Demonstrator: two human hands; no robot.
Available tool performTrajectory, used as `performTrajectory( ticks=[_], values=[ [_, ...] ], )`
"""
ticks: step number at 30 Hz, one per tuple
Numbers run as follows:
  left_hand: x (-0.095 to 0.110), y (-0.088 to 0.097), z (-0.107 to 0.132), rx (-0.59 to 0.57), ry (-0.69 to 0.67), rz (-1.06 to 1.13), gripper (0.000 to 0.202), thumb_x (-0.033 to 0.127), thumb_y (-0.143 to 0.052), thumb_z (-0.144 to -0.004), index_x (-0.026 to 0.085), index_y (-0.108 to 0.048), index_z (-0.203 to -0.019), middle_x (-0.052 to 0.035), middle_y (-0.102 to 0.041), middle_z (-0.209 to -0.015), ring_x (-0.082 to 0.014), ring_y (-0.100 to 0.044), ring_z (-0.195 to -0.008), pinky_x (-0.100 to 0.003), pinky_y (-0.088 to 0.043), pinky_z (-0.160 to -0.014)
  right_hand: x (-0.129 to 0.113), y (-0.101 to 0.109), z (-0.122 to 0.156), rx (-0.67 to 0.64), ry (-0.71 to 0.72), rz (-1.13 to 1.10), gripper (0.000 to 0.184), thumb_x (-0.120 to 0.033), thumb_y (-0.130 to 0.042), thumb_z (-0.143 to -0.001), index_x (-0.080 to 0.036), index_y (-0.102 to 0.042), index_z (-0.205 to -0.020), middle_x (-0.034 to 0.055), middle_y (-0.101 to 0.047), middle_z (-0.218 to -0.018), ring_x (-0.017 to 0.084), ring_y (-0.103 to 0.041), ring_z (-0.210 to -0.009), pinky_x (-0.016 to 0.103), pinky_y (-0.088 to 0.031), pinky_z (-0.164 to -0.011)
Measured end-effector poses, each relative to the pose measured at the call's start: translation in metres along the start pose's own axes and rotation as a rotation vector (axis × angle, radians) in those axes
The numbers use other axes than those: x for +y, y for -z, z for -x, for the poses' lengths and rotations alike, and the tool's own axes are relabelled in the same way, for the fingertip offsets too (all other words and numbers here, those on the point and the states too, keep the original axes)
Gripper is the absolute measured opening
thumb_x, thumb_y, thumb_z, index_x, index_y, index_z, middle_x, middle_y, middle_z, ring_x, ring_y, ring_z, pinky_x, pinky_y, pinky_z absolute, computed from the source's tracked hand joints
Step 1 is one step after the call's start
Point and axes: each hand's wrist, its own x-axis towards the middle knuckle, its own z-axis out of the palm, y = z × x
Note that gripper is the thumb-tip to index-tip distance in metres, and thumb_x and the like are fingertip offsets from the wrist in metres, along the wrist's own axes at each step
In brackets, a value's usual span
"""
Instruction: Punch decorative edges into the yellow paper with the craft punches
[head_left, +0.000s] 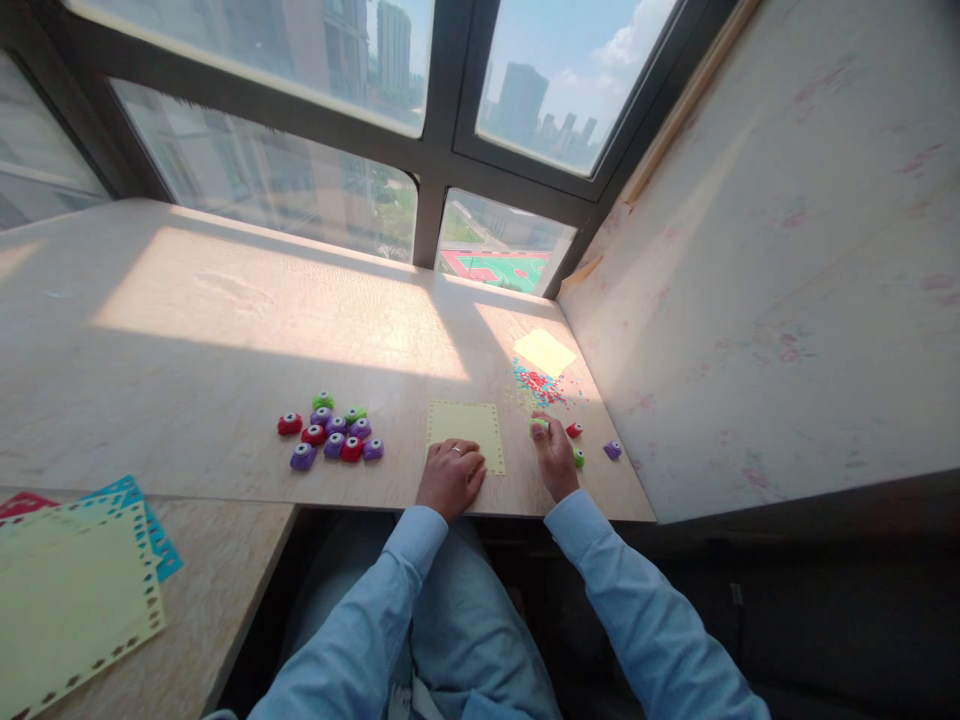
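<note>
A light yellow sheet of paper (463, 422) with small holes punched along its edges lies on the sill in front of me. My left hand (451, 478), with a ring on one finger, rests palm down on the sheet's lower left part, its fingers bent slightly and lying across it. Just right of the sheet, my right hand (556, 458) grips a green craft punch (538, 427), mostly covered by thumb and fingers. Close to that hand sit a red craft punch (574, 430), another green craft punch (578, 457) and a purple craft punch (613, 450).
Several red, purple and green craft punches (336, 445) cluster at left. Loose paper bits (538, 387) lie beside a small yellow paper (545, 352) at right. Punched yellow (75, 600), blue (161, 540) and red sheets (26, 503) overlap at lower left. A papered wall (750, 300) bounds the right.
</note>
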Motion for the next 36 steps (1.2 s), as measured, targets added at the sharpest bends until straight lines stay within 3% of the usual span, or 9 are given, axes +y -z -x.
performTrajectory(
  ticks=[4, 7, 11, 13, 19, 23, 30, 33, 36],
  values=[
    [0.000, 0.000, 0.000, 0.007, 0.002, -0.004, 0.009, 0.023, -0.063, -0.084, 0.023, -0.072, -0.084, -0.0059, -0.072, -0.106, -0.0242, -0.062, -0.102, -0.044, -0.045, -0.087, 0.004, -0.002, 0.001, -0.013, -0.127, -0.126, 0.047, -0.067, -0.045, -0.086, -0.021, -0.053, -0.095, 0.0097, -0.070, -0.095, 0.024, -0.069, -0.090, 0.039, -0.055, -0.075],
    [-0.001, -0.001, 0.000, 0.007, 0.005, -0.002, 0.009, 0.024, -0.063, -0.085, 0.023, -0.072, -0.085, -0.0058, -0.072, -0.106, -0.0243, -0.062, -0.102, -0.044, -0.045, -0.087, 0.009, -0.003, -0.002, -0.039, -0.249, -0.149, 0.046, -0.068, -0.045, -0.085, -0.022, -0.050, -0.090, 0.0072, -0.069, -0.084, 0.024, -0.070, -0.078, 0.036, -0.056, -0.063],
    [-0.001, -0.001, 0.000, 0.004, 0.011, 0.000, 0.009, 0.024, -0.062, -0.085, 0.024, -0.071, -0.085, -0.0055, -0.072, -0.106, -0.0242, -0.062, -0.103, -0.044, -0.044, -0.088, 0.006, -0.002, -0.004, 0.033, -0.111, -0.034, 0.046, -0.066, -0.049, -0.084, -0.021, -0.056, -0.092, 0.0120, -0.069, -0.101, 0.027, -0.065, -0.100, 0.043, -0.054, -0.083],
    [-0.001, -0.001, 0.000, 0.002, 0.012, -0.002, 0.009, 0.024, -0.062, -0.085, 0.023, -0.071, -0.086, -0.0055, -0.072, -0.106, -0.0242, -0.062, -0.103, -0.044, -0.044, -0.088, 0.001, -0.002, -0.002, 0.056, -0.058, -0.084, 0.048, -0.066, -0.048, -0.085, -0.020, -0.057, -0.097, 0.0122, -0.068, -0.105, 0.027, -0.064, -0.103, 0.044, -0.053, -0.087],
    [0.000, -0.001, 0.000, -0.009, -0.007, -0.028, 0.010, 0.024, -0.061, -0.087, 0.023, -0.071, -0.087, -0.0060, -0.072, -0.107, -0.0253, -0.062, -0.103, -0.045, -0.045, -0.088, -0.011, 0.002, 0.019, -0.015, -0.081, -0.278, 0.045, -0.061, -0.061, -0.080, -0.019, -0.059, -0.100, 0.0051, -0.065, -0.086, 0.019, -0.064, -0.076, 0.034, -0.055, -0.065],
    [-0.001, -0.002, 0.000, 0.035, -0.063, -0.012, 0.014, 0.019, -0.058, -0.088, 0.022, -0.071, -0.090, -0.0076, -0.072, -0.105, -0.0244, -0.062, -0.103, -0.043, -0.046, -0.088, -0.016, 0.005, 0.038, -0.005, -0.172, -0.368, 0.043, -0.057, -0.068, -0.076, -0.020, -0.061, -0.095, 0.0019, -0.062, -0.076, 0.017, -0.061, -0.068, 0.030, -0.052, -0.056],
    [0.022, 0.015, 0.009, 0.343, -0.156, 0.094, 0.012, 0.017, -0.056, -0.089, 0.020, -0.067, -0.093, -0.0064, -0.071, -0.093, -0.0206, -0.063, -0.095, -0.039, -0.049, -0.088, -0.040, -0.004, 0.069, -0.017, -0.427, -0.614, 0.044, -0.052, -0.079, -0.067, -0.018, -0.061, -0.088, 0.0012, -0.064, -0.078, 0.017, -0.064, -0.071, 0.028, -0.052, -0.059],
    [0.039, 0.021, 0.018, 0.242, -0.161, 0.164, 0.026, 0.025, -0.064, -0.085, 0.019, -0.061, -0.111, -0.0098, -0.067, -0.105, -0.0219, -0.063, -0.096, -0.037, -0.053, -0.083, -0.055, -0.011, 0.077, -0.049, -0.476, -0.696, 0.046, -0.052, -0.083, -0.062, -0.017, -0.060, -0.084, 0.0004, -0.065, -0.074, 0.016, -0.063, -0.068, 0.027, -0.049, -0.058],
    [0.048, 0.018, 0.026, 0.191, -0.105, 0.211, 0.034, 0.020, -0.063, -0.084, 0.019, -0.055, -0.117, -0.0111, -0.064, -0.111, -0.0211, -0.064, -0.095, -0.034, -0.056, -0.079, -0.068, -0.020, 0.083, -0.076, -0.462, -0.736, 0.045, -0.049, -0.085, -0.060, -0.018, -0.059, -0.082, -0.0006, -0.065, -0.073, 0.015, -0.062, -0.069, 0.027, -0.049, -0.063]
  ],
)
